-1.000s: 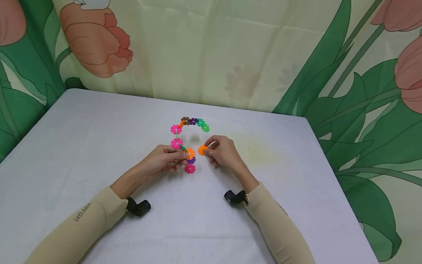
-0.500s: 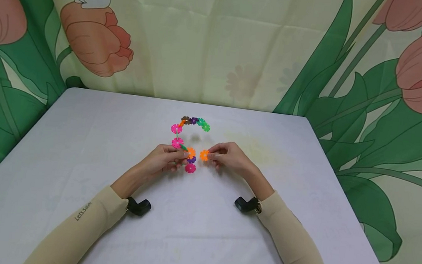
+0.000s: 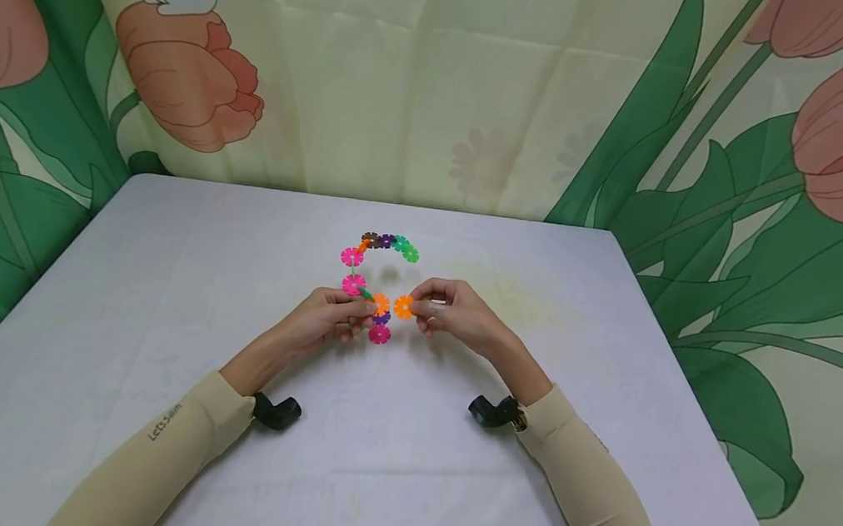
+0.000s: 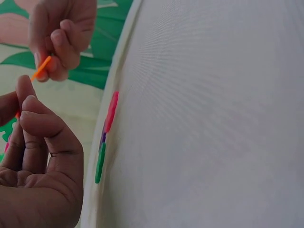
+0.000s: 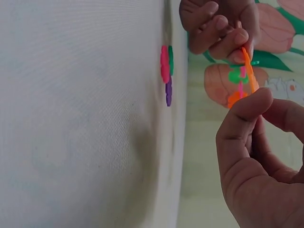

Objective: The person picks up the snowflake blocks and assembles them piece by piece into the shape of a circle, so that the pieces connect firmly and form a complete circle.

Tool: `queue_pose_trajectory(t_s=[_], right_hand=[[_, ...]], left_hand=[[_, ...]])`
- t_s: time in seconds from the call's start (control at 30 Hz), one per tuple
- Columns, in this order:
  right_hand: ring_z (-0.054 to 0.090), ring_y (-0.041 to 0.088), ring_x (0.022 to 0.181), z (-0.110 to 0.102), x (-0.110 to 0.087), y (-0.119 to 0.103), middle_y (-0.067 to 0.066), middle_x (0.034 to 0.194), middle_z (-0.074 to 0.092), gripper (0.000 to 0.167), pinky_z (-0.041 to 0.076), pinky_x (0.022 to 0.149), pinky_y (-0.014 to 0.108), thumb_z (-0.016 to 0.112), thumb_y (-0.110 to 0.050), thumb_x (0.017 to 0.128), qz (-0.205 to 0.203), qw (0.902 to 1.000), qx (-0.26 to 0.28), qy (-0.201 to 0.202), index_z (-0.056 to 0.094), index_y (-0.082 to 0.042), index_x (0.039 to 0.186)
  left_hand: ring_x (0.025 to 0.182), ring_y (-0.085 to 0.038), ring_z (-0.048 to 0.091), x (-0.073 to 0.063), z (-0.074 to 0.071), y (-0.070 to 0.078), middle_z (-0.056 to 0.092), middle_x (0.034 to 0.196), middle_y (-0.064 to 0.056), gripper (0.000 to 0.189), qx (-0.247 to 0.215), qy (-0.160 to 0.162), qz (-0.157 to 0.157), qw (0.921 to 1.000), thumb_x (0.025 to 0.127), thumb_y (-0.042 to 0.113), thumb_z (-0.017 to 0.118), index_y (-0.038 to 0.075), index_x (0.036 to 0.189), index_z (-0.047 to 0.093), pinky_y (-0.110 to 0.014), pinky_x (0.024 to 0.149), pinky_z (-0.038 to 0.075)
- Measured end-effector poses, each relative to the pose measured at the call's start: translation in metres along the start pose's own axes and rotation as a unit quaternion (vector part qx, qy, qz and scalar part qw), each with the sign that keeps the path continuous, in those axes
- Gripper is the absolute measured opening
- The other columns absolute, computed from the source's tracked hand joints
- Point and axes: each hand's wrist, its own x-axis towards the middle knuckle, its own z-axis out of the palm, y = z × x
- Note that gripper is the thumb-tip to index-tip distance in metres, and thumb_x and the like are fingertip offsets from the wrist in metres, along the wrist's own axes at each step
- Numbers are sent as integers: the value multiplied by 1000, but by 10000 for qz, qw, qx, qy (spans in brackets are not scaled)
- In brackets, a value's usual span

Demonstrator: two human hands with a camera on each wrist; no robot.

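well, left hand (image 3: 328, 317) and right hand (image 3: 459, 316) pinch orange discs (image 3: 403, 306).

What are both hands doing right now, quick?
Left hand: closed, pinching an orange flower piece of the colourful chain.
Right hand: closed, pinching a second orange flower piece.

Downward head view, 2 wrist close-ups, hands (image 3: 320, 321) (image 3: 457, 313) in all 3

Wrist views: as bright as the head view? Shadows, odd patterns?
Head view is brightest, with faint shadows on the white cloth; left wrist view dimmer, fine ripples over part of the cloth; right wrist view dim too, soft shadow on the cloth below the right hand.
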Motion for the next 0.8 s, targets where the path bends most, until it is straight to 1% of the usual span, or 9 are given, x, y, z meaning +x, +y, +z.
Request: queue_pose_trajectory(t_s=[0.1, 0.3, 0.37, 0.5, 0.6, 0.77, 0.8], right_hand=[[62, 19, 74, 2, -1, -1, 7, 89, 65, 17, 59, 73, 26, 68, -11, 102, -193, 9997, -102, 63, 67, 0, 116], [64, 19, 74, 4, 0, 0, 28, 104, 65, 16, 60, 73, 26, 67, -10, 102, -364, 9986, -352, 157, 68, -1, 116], [64, 19, 74, 5, 1, 0, 31, 108, 64, 16, 59, 73, 26, 68, -10, 102, -376, 9983, -394, 187, 68, -1, 116], [65, 18, 73, 5, 1, 1, 31, 110, 65, 17, 59, 74, 27, 69, -12, 102, -387, 9980, -439, 222, 69, -2, 116], [65, 18, 74, 5, 1, 2, 30, 110, 65, 17, 59, 74, 27, 69, -12, 102, -436, 9979, -429, 214, 69, -1, 116], [65, 21, 75, 5, 1, 3, 18, 107, 65, 17, 59, 73, 27, 68, -12, 103, -531, 9974, -450, 172, 69, -1, 115], [65, 22, 76, 5, 1, 3, 18, 107, 65, 16, 59, 72, 26, 68, -11, 103, -552, 9973, -453, 153, 69, -1, 115]], left_hand=[[71, -9, 59, 0, 0, 0, 71, 79, 2, 32, 29, 13, -10, 10000, 103, 22, 67, -7, 117, 72, -21, 63, 49], [72, -10, 59, 2, 0, 0, 74, 81, 1, 32, 8, -4, -44, 10000, 104, 22, 66, -7, 117, 73, -20, 63, 49], [72, -11, 59, 2, 0, 0, 74, 81, 1, 31, -6, 16, -71, 10000, 104, 22, 66, -5, 116, 74, -19, 63, 50], [72, -10, 60, 2, 0, 1, 74, 81, 2, 30, -23, 47, -107, 9999, 105, 22, 66, -5, 116, 74, -20, 63, 50], [71, -10, 60, 2, 0, 0, 75, 81, 3, 34, -11, 51, -114, 9999, 105, 21, 65, -8, 119, 72, -20, 63, 50], [71, -10, 60, 3, 0, 0, 75, 80, 3, 38, -20, 73, -132, 9999, 105, 21, 64, -12, 122, 69, -19, 63, 50], [71, -10, 59, 3, 0, 0, 75, 80, 3, 38, -31, 81, -136, 9999, 105, 21, 64, -12, 122, 69, -19, 62, 50]])
